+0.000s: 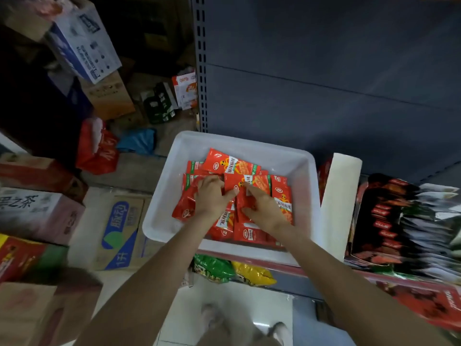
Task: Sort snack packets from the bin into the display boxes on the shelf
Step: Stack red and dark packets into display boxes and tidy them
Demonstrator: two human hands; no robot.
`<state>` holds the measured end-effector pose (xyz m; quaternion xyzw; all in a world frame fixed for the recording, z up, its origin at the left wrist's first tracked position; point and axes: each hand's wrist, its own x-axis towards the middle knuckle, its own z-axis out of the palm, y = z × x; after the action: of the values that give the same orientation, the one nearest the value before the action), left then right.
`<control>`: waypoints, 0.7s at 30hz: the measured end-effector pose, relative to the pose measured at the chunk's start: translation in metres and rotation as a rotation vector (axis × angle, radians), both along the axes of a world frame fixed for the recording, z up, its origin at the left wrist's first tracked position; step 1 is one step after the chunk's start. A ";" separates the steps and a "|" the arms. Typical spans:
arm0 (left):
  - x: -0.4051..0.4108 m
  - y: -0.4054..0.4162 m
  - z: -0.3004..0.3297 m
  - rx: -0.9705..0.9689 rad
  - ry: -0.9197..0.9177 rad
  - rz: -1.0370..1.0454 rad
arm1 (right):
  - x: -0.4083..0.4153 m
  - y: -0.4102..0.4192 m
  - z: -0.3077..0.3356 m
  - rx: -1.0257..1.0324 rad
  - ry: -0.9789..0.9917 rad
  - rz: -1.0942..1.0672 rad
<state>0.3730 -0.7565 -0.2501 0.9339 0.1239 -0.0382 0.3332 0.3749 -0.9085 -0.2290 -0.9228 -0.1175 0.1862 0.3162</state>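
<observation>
A white plastic bin sits on the shelf edge and holds several red snack packets. Both my hands are down inside it. My left hand has its fingers curled over packets at the left of the pile. My right hand lies on the packets in the middle, index finger stretched out and thumb against a packet's edge. To the right, a display box with dark red and black packets stands on the shelf.
A white box wall stands between bin and display box. Silver-grey packets fill the far right. Green and yellow bags lie on the shelf below. Cardboard cartons crowd the floor at left. The grey shelf back panel rises behind.
</observation>
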 end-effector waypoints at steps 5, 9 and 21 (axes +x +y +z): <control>0.000 -0.009 0.016 -0.096 -0.240 0.175 | 0.003 -0.014 0.017 0.037 -0.039 -0.017; -0.003 -0.030 0.059 -0.089 -0.490 -0.092 | 0.008 -0.027 0.042 0.159 -0.201 -0.113; 0.035 -0.161 0.128 -0.423 -0.531 -0.344 | 0.024 -0.168 0.103 0.520 -0.396 -0.458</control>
<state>0.4079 -0.9171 -0.1222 0.8290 -0.1361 0.1248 0.5279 0.3990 -1.0760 -0.1262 -0.8324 -0.0107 -0.1063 0.5437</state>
